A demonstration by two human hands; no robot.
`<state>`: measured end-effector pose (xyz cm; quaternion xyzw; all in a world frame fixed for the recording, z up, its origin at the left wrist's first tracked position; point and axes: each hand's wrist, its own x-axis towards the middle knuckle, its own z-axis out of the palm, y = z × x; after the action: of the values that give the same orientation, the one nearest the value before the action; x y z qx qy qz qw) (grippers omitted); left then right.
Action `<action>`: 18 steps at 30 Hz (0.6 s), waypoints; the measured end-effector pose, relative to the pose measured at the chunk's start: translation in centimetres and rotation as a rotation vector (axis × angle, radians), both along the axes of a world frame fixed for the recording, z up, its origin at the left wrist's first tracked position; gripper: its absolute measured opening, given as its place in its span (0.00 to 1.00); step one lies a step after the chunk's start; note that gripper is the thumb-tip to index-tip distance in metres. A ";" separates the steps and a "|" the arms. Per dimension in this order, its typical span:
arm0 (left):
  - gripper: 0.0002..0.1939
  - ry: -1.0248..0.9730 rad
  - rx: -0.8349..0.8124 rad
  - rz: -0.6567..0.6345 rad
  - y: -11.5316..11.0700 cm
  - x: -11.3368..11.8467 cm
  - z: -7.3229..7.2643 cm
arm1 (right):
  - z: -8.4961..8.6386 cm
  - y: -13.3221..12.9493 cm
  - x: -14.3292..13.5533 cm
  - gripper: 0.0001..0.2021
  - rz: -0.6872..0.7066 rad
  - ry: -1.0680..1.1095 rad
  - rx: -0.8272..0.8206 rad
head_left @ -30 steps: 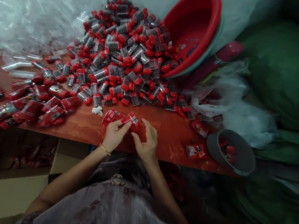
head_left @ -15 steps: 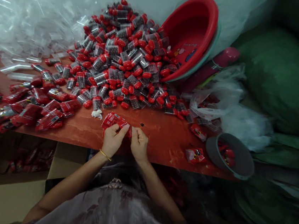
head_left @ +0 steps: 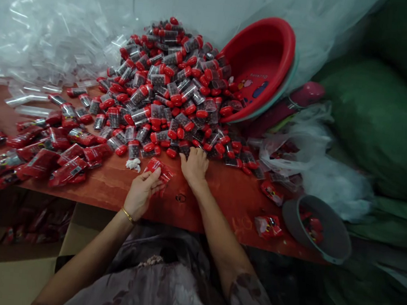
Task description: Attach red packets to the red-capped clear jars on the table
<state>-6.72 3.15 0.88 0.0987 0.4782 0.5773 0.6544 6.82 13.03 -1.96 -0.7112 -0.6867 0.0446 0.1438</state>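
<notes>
My left hand (head_left: 141,192), with a gold bracelet at the wrist, is closed on a red printed plastic packet (head_left: 158,168) just above the tabletop. My right hand (head_left: 195,168) reaches to the front edge of a big heap of clear plastic tubes with red caps (head_left: 156,113) and dark contents. Its thumb stands apart from the fingers, which touch the nearest tubes; their tips are partly hidden. A small crumpled white lump (head_left: 133,164) lies left of the packet.
Filled red packets (head_left: 57,156) are piled on the table's (head_left: 219,212) left side. Clear empty tubes (head_left: 48,34) lie behind. A red basin (head_left: 268,57) leans by the heap. A grey bowl (head_left: 291,215) with red pieces stands at right. An open carton (head_left: 5,267) sits below left.
My right hand has let go of the red packet and moved forward to the heap's edge. My left hand keeps the packet and has shifted slightly down and left. The view has tilted up.
</notes>
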 end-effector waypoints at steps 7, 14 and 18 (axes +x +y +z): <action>0.23 -0.016 -0.007 -0.081 -0.5 -0.3 -0.3 | -1.9 -4.6 4.6 0.09 0.021 0.254 0.018; 0.20 0.006 0.012 -0.182 -1.1 1.3 -0.8 | 0.2 -12.2 7.1 0.15 0.122 1.081 -0.259; 0.20 0.010 0.017 -0.229 -1.7 1.8 -0.4 | 2.1 -14.8 6.6 0.13 0.165 1.151 -0.277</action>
<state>-4.94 1.44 0.44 0.1610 0.4620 0.5025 0.7128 13.45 -1.74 0.11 -0.5290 -0.5394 0.5228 0.3949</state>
